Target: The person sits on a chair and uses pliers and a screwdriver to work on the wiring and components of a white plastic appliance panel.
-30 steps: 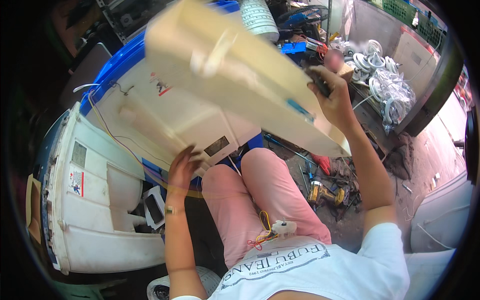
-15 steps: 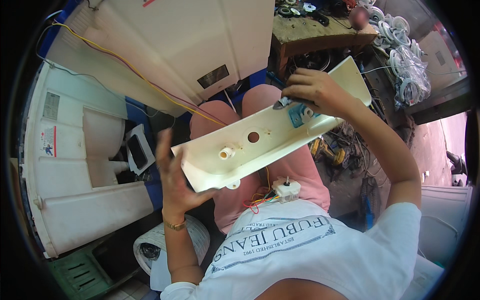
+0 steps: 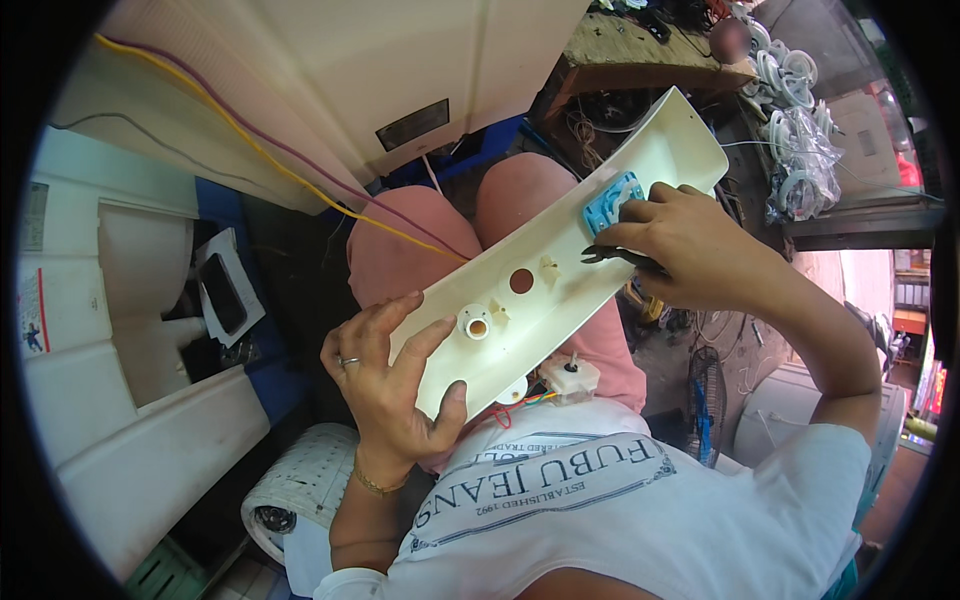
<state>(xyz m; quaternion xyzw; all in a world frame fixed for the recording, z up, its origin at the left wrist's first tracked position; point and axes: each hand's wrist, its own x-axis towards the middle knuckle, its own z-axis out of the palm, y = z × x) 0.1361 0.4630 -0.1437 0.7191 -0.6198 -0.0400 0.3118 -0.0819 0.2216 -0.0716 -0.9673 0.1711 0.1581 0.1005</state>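
Head view: right hand curled round dark tool; blue part at its fingertips, left hand farther off. Cream panel under both, long axis slanting between them; left fingers spread over its end.

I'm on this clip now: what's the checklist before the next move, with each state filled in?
1. Left hand against the cream panel: ok, fingers spread at its left end.
2. Right hand holding the dark tool: ok.
3. Blue part fastened to the panel: cannot tell.
4. Round hole unobstructed by hands: ok.
5. Yellow and purple wires clear of the panel: cannot tell, they meet its edge in view.
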